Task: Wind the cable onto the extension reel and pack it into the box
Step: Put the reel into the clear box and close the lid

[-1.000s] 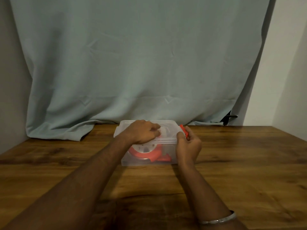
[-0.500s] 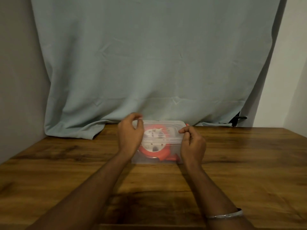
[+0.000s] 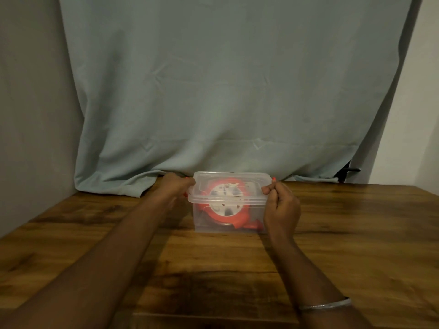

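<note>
A clear plastic box [image 3: 202, 224] stands on the wooden table [image 3: 344, 245] near its far edge, with its clear lid [image 3: 237, 178] on top. Inside, the orange extension reel [image 3: 228, 216] with a white hub shows through the plastic. My left hand [image 3: 174, 186] grips the box's left end at an orange latch, partly hidden behind the lid's corner. My right hand [image 3: 280, 205] holds the right end, thumb and fingers pinched at the lid's edge by the other orange latch [image 3: 274, 178].
A pale blue-grey cloth [image 3: 213, 91] hangs behind the table and drapes onto its far edge. A dark object [image 3: 346, 173] pokes out at the cloth's right. A silver bangle [image 3: 325, 305] is on my right wrist.
My left hand left the lid's top and went to the box's left end. My right hand stayed at the right latch. The camera view shifted, so the box appears further right.
</note>
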